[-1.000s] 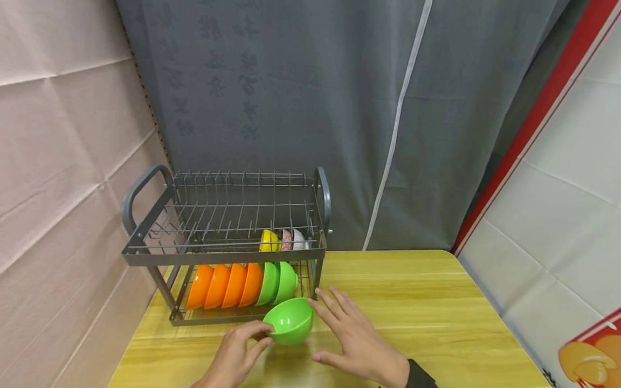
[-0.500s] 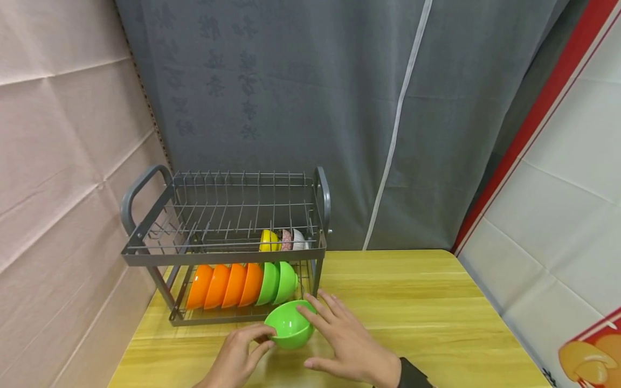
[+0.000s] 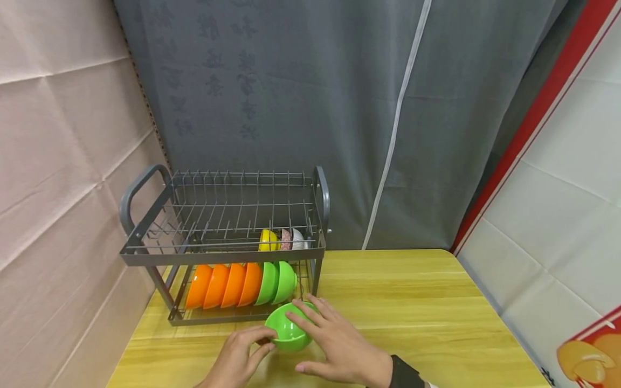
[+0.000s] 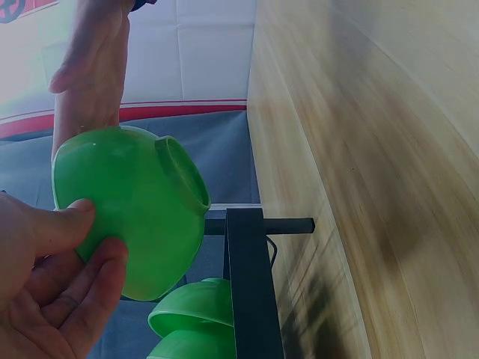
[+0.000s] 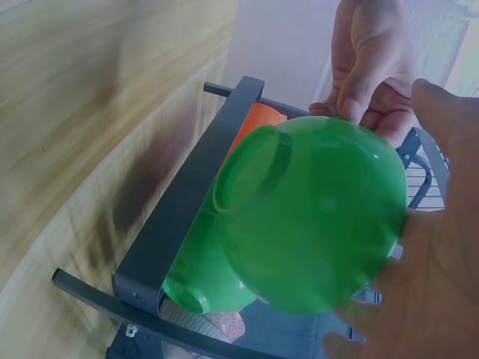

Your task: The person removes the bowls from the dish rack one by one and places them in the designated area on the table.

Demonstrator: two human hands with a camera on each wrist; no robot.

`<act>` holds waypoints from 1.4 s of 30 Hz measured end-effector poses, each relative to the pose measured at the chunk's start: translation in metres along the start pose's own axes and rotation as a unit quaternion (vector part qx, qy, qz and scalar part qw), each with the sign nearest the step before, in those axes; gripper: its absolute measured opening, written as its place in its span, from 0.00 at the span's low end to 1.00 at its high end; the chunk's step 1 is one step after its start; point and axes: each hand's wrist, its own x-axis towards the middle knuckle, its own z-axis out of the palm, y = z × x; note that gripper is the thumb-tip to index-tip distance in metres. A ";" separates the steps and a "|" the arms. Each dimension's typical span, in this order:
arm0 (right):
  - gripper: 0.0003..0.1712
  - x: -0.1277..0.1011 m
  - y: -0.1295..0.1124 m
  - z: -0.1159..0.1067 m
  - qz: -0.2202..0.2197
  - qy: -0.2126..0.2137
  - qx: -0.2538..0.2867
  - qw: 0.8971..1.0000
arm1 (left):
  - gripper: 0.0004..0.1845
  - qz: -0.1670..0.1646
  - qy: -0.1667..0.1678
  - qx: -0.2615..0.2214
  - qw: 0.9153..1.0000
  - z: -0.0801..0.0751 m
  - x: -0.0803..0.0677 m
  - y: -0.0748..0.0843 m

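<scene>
A green bowl (image 3: 287, 330) hangs tilted over the table, just in front of the dish rack (image 3: 223, 256). My left hand (image 3: 237, 353) pinches its left rim between thumb and fingers, as the left wrist view shows on the bowl's wall (image 4: 135, 202). My right hand (image 3: 342, 345) has its fingers spread and straight, reaching across the bowl's right rim. In the right wrist view the right hand (image 5: 426, 277) lies alongside the bowl (image 5: 322, 217). On the rack's lower tier, several orange bowls (image 3: 218, 285) and green bowls (image 3: 278, 283) stand on edge in a row.
Behind them on the rack sit a yellow bowl (image 3: 268, 240), a pink patterned bowl (image 3: 285, 240) and a white bowl (image 3: 298, 240). The wooden table (image 3: 398, 302) extends to the right. A grey curtain (image 3: 291, 97) hangs behind, with a pale cloth wall (image 3: 73, 188) at the left.
My right hand has moved left, its fingers now overlapping the bowl's right side. The bowl has come slightly lower and nearer, still pinched by my left hand.
</scene>
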 end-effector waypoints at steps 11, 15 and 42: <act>0.48 0.004 -0.002 0.003 -0.038 -0.018 0.016 0.999 | 0.09 0.043 0.002 0.000 0.999 0.001 -0.001 -0.001; 0.45 0.005 -0.003 0.005 -0.052 -0.017 0.015 0.998 | 0.09 0.052 0.006 0.011 0.999 0.001 -0.001 -0.002; 0.14 0.012 -0.006 0.015 -0.125 0.003 -0.036 0.991 | 0.17 0.160 0.068 0.165 0.971 0.007 -0.003 -0.007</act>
